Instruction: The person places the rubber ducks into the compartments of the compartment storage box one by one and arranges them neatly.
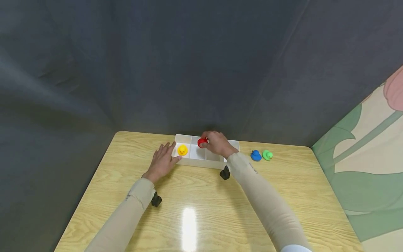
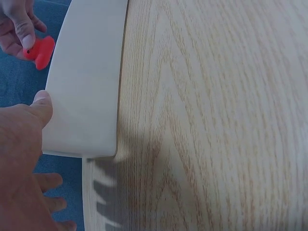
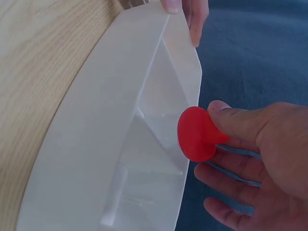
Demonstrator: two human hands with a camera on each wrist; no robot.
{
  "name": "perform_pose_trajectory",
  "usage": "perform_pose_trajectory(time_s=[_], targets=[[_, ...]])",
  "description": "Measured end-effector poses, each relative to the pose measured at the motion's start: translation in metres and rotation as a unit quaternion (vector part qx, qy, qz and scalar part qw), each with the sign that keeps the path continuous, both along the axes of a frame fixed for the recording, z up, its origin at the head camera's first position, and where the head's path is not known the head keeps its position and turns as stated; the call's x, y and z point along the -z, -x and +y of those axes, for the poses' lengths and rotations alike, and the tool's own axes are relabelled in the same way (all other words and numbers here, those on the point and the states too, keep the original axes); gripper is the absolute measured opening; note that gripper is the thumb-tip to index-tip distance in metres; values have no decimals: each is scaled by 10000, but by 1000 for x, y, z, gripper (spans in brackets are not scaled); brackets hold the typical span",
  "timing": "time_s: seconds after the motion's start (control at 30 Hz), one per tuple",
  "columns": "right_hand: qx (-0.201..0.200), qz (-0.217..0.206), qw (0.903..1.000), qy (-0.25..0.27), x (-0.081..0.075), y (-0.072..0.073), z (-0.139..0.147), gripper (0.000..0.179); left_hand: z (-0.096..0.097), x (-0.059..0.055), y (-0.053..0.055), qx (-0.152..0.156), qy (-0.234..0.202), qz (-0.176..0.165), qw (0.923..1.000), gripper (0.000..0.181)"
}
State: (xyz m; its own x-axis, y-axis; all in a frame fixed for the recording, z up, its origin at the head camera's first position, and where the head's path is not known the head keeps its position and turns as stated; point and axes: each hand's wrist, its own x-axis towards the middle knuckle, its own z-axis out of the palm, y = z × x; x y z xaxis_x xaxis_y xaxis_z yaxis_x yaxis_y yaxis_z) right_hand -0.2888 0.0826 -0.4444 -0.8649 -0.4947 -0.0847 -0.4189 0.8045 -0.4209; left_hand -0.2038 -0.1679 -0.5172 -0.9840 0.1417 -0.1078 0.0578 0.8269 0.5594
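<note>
Between thumb and fingers, my right hand (image 1: 219,144) pinches a red rubber duck (image 1: 202,142) by its head, above the middle compartment of a white divided box (image 1: 198,162). In the right wrist view the base of the red duck (image 3: 195,134) faces the box's compartments. My left hand (image 1: 161,162) rests at the box's left end, fingers extended; its thumb touches the front wall (image 2: 86,82) in the left wrist view. A yellow rubber duck (image 1: 182,150) sits in the left compartment, beside that hand. The right forearm partly hides the box's right end.
Right of the box, a blue duck (image 1: 256,155) and a green duck (image 1: 267,155) stand side by side on the wooden table (image 1: 220,217). A dark curtain (image 1: 201,70) hangs behind the table's back edge. A floral-patterned panel (image 1: 368,168) is at the right.
</note>
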Motion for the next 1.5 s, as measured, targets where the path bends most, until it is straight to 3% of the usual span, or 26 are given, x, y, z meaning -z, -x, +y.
perform_pose_trajectory(time_s=[0.47, 1.5], targets=[[55, -214, 9998, -29, 11, -5, -20, 29, 0, 2, 0, -27, -27, -2, 10000, 80], [-388, 193, 9982, -426, 24, -8, -34, 20, -2, 9, 0, -13, -14, -1, 10000, 80]])
